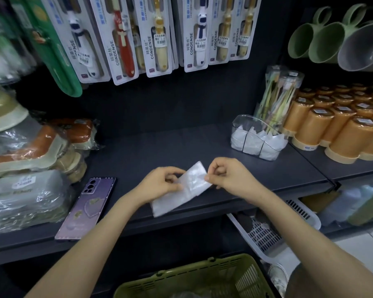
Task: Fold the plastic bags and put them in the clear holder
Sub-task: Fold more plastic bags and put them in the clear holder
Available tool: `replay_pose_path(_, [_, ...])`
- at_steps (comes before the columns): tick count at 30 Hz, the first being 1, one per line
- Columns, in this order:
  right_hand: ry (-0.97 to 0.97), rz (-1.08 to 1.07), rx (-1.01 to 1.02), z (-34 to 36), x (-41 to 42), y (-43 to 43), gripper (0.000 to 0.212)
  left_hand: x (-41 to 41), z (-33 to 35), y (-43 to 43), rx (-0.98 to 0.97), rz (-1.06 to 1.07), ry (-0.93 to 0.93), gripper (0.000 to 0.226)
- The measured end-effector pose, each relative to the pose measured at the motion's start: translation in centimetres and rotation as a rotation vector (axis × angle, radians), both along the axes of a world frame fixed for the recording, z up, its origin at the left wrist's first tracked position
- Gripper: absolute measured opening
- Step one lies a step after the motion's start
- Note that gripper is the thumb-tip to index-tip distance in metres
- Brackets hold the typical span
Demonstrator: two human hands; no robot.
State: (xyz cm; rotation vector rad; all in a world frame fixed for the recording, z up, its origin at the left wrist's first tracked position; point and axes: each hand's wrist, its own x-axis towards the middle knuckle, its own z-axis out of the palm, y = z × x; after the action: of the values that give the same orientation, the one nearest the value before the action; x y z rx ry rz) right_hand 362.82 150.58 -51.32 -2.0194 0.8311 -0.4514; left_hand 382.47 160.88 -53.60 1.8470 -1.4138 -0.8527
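Both hands work a plastic bag (181, 190) folded into a long strip that lies on the dark shelf (159, 143) — the left hand (159, 183) pinches its middle, the right hand (226, 175) pinches the far end's edge. The clear holder (256, 138), with folded bags in its 3 compartments, stands farther right, beside orange cups (331, 125). A purple phone (86, 207) lies left.

Head-worn view, down onto shelf (181, 143)

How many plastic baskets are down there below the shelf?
2: a green basket at the bottom centre, and a white basket just right of it, under the shelf. More could be hidden out of view.
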Motion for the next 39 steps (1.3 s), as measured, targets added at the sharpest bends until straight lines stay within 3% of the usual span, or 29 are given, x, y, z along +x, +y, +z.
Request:
replay_pose_path(5, [-0.062, 0.024, 0.092, 3.2, 0.2, -1.2, 0.011, -1.3, 1.4, 1.1, -0.032, 0.038, 0.322, 0.014])
replay_pose_path(9, [-0.196, -0.040, 0.425, 2.0, -0.1, 0.4, 0.033, -3.3, 1.6, 1.7, -0.108, 0.248, 0.567, 0.009])
replay_pose_path(17, [-0.313, -0.124, 0.578, -0.3, 0.7, 3.8, 0.012, -5.6, 1.1, 2.7, -0.106, 0.459, 0.826, 0.011])
replay_pose_path(23, [-0.452, -0.066, 0.423, 0.1, 0.8, 4.1, 0.015, -4.9, 2.0, 3.3, -0.093, 0.389, 0.953, 0.014])
replay_pose_path(27, [-0.472, 0.021, 0.094, -0.2, 0.5, 3.7, 0.030, -3.6, 2.6, 3.8, 0.003, 0.299, 1.149, 0.044])
replay_pose_path(30, [-0.464, 0.101, -0.188, -0.6, 0.0, 3.1, 0.035, -3.2, 2.9, 3.9, 0.086, 0.232, 1.041, 0.046])
replay_pose_path(32, [-0.446, 0.130, -0.239, -0.4, -0.2, 2.8, 0.032, -3.3, 2.9, 3.9, 0.067, 0.165, 0.889, 0.025])
replay_pose_path(35, [-0.402, 0.166, -0.119, 0.1, -0.8, 2.2, 0.033, -3.4, 2.5, 3.5, 0.008, 0.184, 0.734, 0.023])
replay_pose_path(39, [-0.366, 0.164, 0.264, 1.2, -1.4, 0.8, 0.029, -3.4, 2.3, 2.6, -0.098, 0.192, 0.498, 0.026])
